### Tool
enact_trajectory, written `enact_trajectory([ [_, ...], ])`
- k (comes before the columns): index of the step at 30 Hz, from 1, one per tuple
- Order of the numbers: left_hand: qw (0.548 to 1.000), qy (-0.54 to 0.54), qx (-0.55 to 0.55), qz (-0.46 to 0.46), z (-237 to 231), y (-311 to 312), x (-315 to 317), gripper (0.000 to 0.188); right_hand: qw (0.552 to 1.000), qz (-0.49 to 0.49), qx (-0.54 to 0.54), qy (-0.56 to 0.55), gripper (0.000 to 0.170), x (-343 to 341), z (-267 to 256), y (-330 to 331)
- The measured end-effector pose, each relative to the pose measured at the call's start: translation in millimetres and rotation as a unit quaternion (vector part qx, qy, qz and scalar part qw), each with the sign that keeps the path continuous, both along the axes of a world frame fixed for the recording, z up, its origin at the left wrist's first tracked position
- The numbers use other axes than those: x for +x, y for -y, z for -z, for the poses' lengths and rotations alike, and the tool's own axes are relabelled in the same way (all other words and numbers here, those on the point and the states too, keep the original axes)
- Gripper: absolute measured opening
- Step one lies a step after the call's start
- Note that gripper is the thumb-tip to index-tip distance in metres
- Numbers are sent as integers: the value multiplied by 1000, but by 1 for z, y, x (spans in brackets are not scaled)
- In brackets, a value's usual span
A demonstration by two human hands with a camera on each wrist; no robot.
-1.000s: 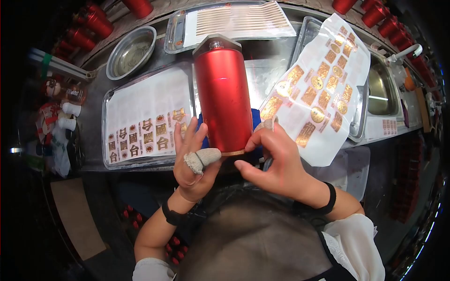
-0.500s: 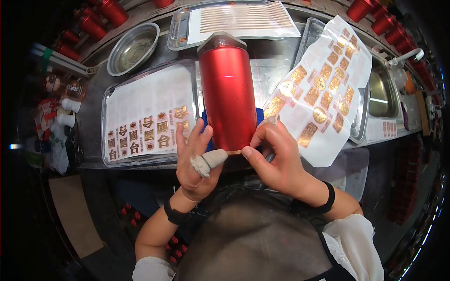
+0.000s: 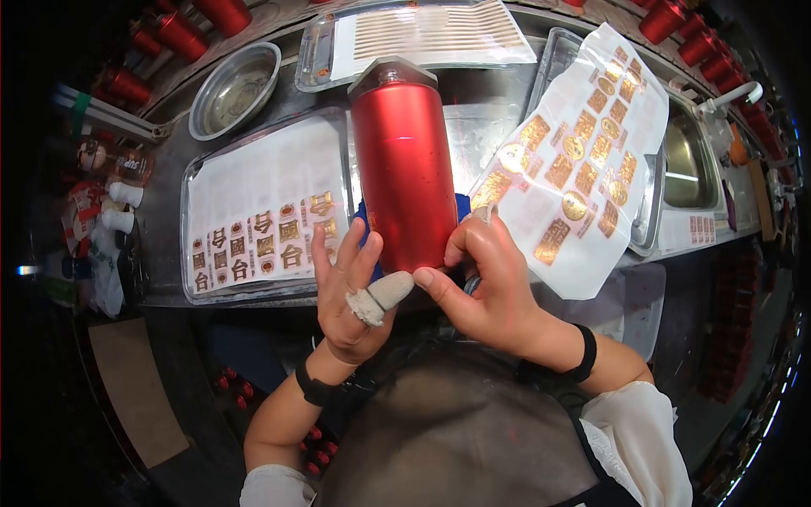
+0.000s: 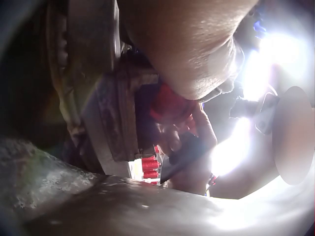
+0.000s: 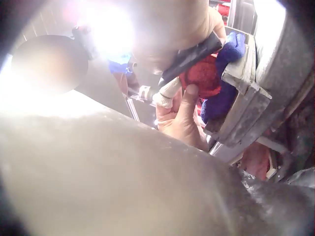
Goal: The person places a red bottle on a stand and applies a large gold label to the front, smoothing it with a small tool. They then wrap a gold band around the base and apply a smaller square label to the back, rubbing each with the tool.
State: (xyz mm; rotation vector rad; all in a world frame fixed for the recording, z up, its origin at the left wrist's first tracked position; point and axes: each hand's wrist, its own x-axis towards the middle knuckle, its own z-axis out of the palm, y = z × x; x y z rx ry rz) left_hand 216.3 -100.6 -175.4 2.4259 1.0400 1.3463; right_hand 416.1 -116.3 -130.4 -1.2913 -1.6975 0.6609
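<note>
A red bottle lies over blue cloth in the head view, its base toward the person. Beside the base, the left hand spreads its fingers while its fabric-covered thumb rests against the lower edge. The right hand puts its thumb tip on that edge, close to the left thumb; its index finger bends beside the bottle. Under the right fingers a dark, narrow object shows in the right wrist view, seemingly held; what it is stays unclear. There the red base is partly covered by the left hand.
Sheets of gold labels lie left and right of the bottle. Behind it stands a tray with a striped sheet, with a metal bowl at back left. A sink is at right; more red bottles line the back.
My right thumb has come in from the right onto the bottle's near edge and slid left toward the left thumb. The left hand stays spread; the bottle has shifted only slightly in view.
</note>
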Motion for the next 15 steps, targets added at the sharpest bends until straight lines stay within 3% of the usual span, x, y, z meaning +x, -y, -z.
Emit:
enact_trajectory([
  [4,998,-51,35,16,-3,-3,-2,52,1000,-5,-21,-5,26,2,-1,1],
  [7,998,-42,38,15,-2,-4,-1,49,997,-16,-53,-49,23,6,1,3],
  [10,998,-45,37,15,-1,-4,-1,41,960,-21,-170,-222,20,11,4,4],
  [13,998,-53,38,13,0,-4,-1,35,953,-9,-213,-215,20,11,0,5],
  [15,998,-49,23,8,0,-3,0,34,967,-3,-184,-177,21,7,1,4],
])
